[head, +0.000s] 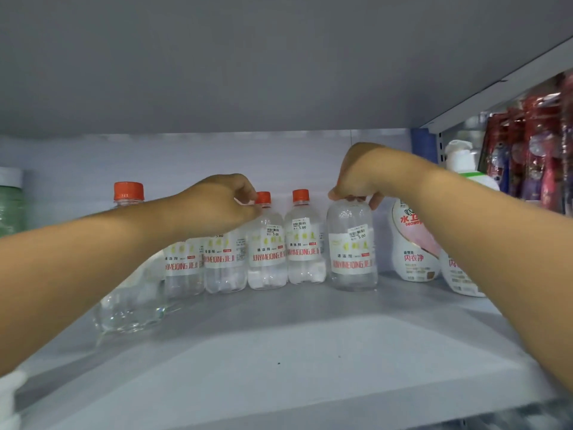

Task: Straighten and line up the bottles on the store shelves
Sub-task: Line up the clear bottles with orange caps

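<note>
Several clear bottles with orange caps and white labels stand in a row at the back of a grey shelf [279,352]. My right hand [356,178] grips the top of the rightmost clear bottle [352,252], hiding its cap. My left hand [217,206] has its fingers curled over the top of another clear bottle [224,265] in the row, whose cap is hidden. Two more bottles [266,259] [305,249] stand upright between my hands. A taller clear bottle [128,197] stands at the left, partly behind my left forearm.
White laundry-liquid bottles [414,246] stand right of the row, partly behind my right arm. A white pump bottle [462,159] and red packets [533,150] sit further right. A green container [11,203] is at the far left. The shelf above hangs low.
</note>
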A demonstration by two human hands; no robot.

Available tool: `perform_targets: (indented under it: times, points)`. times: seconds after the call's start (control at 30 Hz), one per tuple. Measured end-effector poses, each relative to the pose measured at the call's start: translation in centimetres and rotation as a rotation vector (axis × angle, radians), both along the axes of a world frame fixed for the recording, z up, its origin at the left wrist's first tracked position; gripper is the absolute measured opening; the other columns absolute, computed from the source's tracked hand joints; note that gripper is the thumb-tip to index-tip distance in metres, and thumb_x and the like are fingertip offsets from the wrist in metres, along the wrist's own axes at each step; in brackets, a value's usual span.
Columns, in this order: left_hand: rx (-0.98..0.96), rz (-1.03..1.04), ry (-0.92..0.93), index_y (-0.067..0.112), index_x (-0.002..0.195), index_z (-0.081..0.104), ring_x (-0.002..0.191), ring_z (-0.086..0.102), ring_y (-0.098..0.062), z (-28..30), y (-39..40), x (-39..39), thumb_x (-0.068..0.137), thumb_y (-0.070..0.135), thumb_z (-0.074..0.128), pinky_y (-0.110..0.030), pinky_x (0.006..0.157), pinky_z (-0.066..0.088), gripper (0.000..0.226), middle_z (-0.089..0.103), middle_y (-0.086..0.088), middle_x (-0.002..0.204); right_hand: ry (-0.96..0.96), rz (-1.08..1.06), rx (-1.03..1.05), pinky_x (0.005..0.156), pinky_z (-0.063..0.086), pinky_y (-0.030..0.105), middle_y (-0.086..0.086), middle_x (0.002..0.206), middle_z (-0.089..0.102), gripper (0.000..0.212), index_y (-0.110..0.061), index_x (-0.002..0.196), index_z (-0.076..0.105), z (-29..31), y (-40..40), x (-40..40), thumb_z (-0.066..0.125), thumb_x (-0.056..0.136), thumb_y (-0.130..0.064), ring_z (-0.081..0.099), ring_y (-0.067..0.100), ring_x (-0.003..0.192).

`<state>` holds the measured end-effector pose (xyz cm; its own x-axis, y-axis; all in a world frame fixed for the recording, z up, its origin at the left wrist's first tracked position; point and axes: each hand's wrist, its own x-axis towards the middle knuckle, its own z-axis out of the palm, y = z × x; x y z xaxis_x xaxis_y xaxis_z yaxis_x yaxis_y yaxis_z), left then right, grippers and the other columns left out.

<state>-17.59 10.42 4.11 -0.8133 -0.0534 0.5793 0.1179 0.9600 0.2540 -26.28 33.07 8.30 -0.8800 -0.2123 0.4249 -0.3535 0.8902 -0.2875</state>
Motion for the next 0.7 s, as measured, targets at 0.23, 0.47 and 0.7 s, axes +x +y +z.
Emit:
perform_targets:
  times: [0.23,0.47,0.7]
  points:
    - [-0.239,0.283,-0.167,0.03,0.152,0.031,0.074,0.073,-0.015,2.0,0.7,-2.9,0.081,0.076,0.062,-0.032,0.076,0.06,0.091,0.054,0.002,0.14,0.205,-0.047,0.09,0.076,0.051,0.031,0.007,0.1,0.068,0.043,-0.008,0.117,0.067,-2.1,-0.5,-4.2,0.06,0.098,-0.045,0.065,0.023,0.084]
    - [-0.355,0.272,-0.212,0.036,0.145,0.039,0.062,0.068,-0.014,2.0,1.0,-4.7,0.076,0.084,0.057,-0.026,0.061,0.053,0.086,0.058,0.012,0.11,0.203,0.001,0.047,0.079,0.05,0.031,0.008,0.113,0.07,0.036,-0.009,0.116,0.07,-2.4,-1.0,-6.3,0.058,0.1,-0.039,0.063,0.024,0.095]
    - [-0.272,0.19,-0.265,0.034,0.146,0.039,0.076,0.068,-0.02,2.5,0.6,-5.6,0.084,0.063,0.07,-0.03,0.07,0.055,0.076,0.061,0.011,0.101,0.179,0.023,0.015,0.099,0.052,0.036,0.009,0.129,0.064,0.041,-0.009,0.13,0.063,-2.8,-1.0,-6.0,0.053,0.103,-0.038,0.061,0.027,0.115]
